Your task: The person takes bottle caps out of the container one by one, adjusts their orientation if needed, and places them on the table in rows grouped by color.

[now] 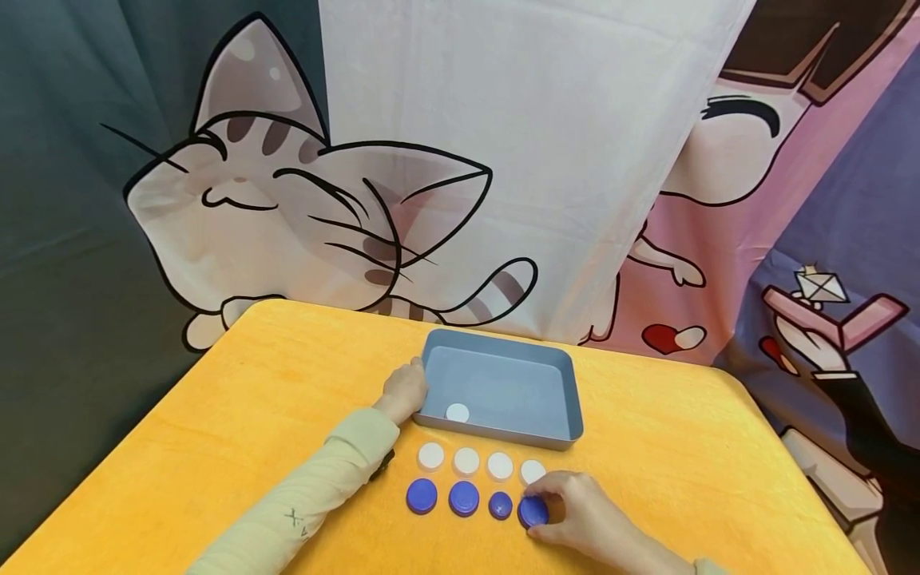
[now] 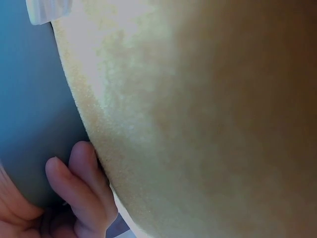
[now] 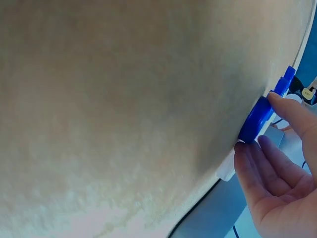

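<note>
My left hand grips the left wall of a shallow grey-blue tray; its curled fingers show beside the tray in the left wrist view. Inside the tray, near its front-left corner, lies one white cap. Thumb and fingers of my right hand pinch a blue cap at the right end of a row of blue caps. That same cap stands between thumb and fingers in the right wrist view. In front of the tray runs a row of white caps, parallel to the blue row.
To the left of the pinched cap lie a small blue cap and two larger ones, a blue cap and another blue cap. A yellow cloth covers the table. Behind it hangs a printed curtain.
</note>
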`<state>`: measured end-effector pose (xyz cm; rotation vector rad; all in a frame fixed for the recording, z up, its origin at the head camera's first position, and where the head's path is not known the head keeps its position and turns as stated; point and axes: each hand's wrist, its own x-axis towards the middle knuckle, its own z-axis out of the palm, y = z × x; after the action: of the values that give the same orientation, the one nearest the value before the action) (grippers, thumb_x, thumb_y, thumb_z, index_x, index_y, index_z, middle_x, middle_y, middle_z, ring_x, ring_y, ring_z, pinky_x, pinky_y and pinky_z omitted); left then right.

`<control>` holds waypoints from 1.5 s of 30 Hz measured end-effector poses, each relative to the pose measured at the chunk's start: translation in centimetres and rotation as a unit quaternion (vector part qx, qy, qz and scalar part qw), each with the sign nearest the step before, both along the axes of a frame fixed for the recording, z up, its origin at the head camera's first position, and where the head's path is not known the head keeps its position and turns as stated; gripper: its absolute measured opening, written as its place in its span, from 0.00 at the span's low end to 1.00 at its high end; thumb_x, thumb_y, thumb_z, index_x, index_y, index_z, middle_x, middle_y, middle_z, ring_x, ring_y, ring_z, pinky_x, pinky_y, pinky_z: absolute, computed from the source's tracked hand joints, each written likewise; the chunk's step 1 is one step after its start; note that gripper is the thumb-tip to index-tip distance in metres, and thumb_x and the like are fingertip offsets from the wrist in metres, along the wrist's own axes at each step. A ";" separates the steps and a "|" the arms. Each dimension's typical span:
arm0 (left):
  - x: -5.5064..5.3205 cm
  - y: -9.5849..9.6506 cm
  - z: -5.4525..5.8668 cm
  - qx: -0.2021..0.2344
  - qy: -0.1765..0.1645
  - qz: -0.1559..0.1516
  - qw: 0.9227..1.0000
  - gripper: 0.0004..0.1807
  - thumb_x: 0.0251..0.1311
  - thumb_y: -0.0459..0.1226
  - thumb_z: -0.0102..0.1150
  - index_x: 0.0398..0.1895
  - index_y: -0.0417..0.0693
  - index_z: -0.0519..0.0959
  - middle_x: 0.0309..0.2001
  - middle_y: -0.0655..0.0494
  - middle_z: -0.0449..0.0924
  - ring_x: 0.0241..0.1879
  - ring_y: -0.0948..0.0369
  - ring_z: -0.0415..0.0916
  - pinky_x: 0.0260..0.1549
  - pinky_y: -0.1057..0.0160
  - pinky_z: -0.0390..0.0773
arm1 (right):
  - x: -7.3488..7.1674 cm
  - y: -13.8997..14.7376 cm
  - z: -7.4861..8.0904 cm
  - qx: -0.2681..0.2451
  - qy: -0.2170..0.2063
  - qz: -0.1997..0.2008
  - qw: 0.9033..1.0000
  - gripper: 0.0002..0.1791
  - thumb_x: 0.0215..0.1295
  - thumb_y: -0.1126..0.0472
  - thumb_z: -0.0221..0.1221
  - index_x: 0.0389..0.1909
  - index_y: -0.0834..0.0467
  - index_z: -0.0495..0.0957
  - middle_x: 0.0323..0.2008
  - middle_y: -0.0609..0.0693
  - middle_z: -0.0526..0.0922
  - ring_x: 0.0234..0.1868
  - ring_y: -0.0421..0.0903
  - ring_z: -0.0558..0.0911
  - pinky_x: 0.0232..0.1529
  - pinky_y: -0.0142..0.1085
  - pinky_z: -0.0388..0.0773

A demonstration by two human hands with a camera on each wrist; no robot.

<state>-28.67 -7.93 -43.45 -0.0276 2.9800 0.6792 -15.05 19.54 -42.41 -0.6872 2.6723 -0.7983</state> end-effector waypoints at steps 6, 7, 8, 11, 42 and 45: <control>-0.1 0.0 0.0 0.003 -0.004 -0.001 1.000 0.12 0.68 0.31 0.47 0.50 0.31 0.69 0.35 0.38 0.79 0.36 0.49 0.81 0.36 0.54 0.80 | -0.5 -0.1 0.6 -0.016 0.007 -0.016 1.000 0.20 0.49 0.50 0.72 0.41 0.55 0.84 0.37 0.43 0.86 0.36 0.34 0.80 0.40 0.34 0.81; -0.1 0.0 0.0 0.004 -0.004 -0.001 1.000 0.12 0.68 0.31 0.47 0.50 0.31 0.69 0.35 0.39 0.79 0.36 0.49 0.81 0.36 0.54 0.80 | -0.6 -0.1 0.7 -0.022 0.015 -0.016 1.000 0.19 0.49 0.51 0.72 0.41 0.55 0.84 0.37 0.44 0.86 0.36 0.35 0.81 0.40 0.34 0.81; -0.1 0.0 0.0 0.003 -0.005 0.000 1.000 0.12 0.68 0.31 0.47 0.50 0.31 0.69 0.35 0.39 0.79 0.36 0.49 0.81 0.36 0.54 0.80 | -0.7 -0.1 0.8 -0.027 0.023 -0.016 0.999 0.19 0.49 0.51 0.72 0.40 0.56 0.84 0.37 0.45 0.87 0.36 0.37 0.82 0.39 0.34 0.81; -0.1 -0.1 0.0 0.002 -0.008 0.001 1.000 0.12 0.68 0.31 0.47 0.50 0.31 0.68 0.35 0.38 0.79 0.37 0.49 0.81 0.36 0.53 0.80 | -1.0 -0.3 1.1 -0.044 0.051 -0.012 0.998 0.18 0.50 0.52 0.72 0.39 0.58 0.85 0.36 0.47 0.87 0.36 0.41 0.83 0.39 0.34 0.82; 0.0 -0.2 -0.1 0.002 0.001 -0.006 1.000 0.14 0.67 0.31 0.47 0.52 0.30 0.69 0.35 0.38 0.80 0.36 0.48 0.81 0.35 0.53 0.80 | -8.2 -4.4 4.2 -0.142 0.118 0.008 0.983 0.14 0.52 0.58 0.71 0.40 0.57 0.85 0.39 0.55 0.87 0.41 0.50 0.85 0.45 0.37 0.81; 0.0 -0.2 -0.1 0.002 0.004 -0.008 1.000 0.14 0.68 0.30 0.46 0.52 0.30 0.68 0.35 0.37 0.80 0.36 0.48 0.81 0.35 0.53 0.80 | -8.7 -5.1 4.4 -0.143 0.120 0.001 0.982 0.14 0.52 0.58 0.71 0.41 0.56 0.85 0.39 0.55 0.87 0.42 0.49 0.85 0.45 0.38 0.81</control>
<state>-28.69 -8.12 -43.53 0.0001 2.9831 0.6837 -23.71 14.49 -38.03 -0.9070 2.7934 -1.1850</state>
